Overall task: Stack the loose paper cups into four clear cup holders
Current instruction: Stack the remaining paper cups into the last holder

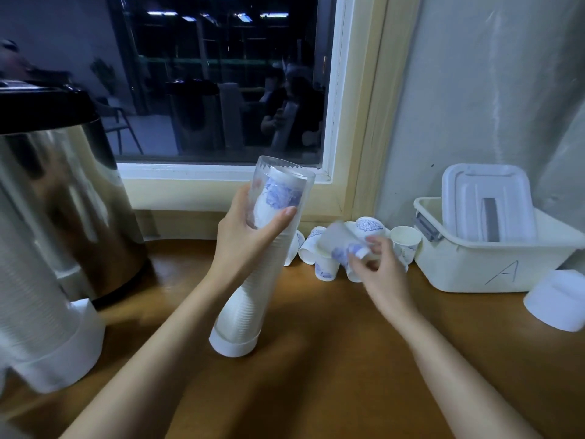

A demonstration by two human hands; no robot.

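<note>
As left hand (pixel 250 231) grips holder (pixel 253 299) (cups (pixel 277 196) inside), loose cup (pixel 340 245) in right hand (pixel 380 272)

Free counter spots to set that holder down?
Bare wood at the front of the counter between the two forearms, and between the steel urn and the cup holder that the left hand grips. Crowded: loose cups around the right hand, which grips a paper cup, up to the white bin.
</note>
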